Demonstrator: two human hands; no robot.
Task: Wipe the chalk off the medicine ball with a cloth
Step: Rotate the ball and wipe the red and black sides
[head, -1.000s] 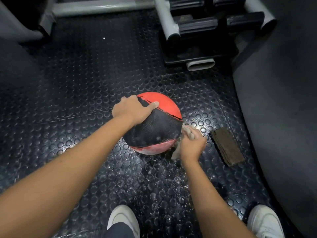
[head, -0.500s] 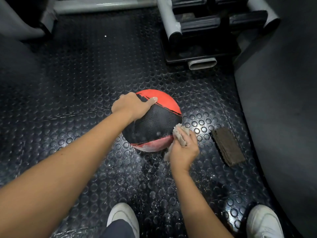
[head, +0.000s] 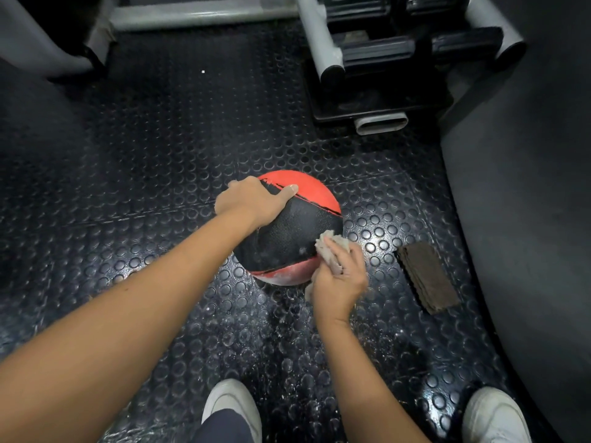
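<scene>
My right hand (head: 339,282) bunched round the cloth (head: 329,247), risen since a moment ago onto the medicine ball (head: 294,231), left hand (head: 252,199) still gripping its top, chalk (head: 281,278) below the cloth, brown pad (head: 427,278) right of my grip

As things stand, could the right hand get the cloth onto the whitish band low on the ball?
Probably yes: the right hand presses the cloth on the medicine ball right beside that whitish band, nothing between them.

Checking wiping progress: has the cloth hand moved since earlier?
Yes: the right hand and cloth shifted left, away from the brown pad, onto the medicine ball.
</scene>
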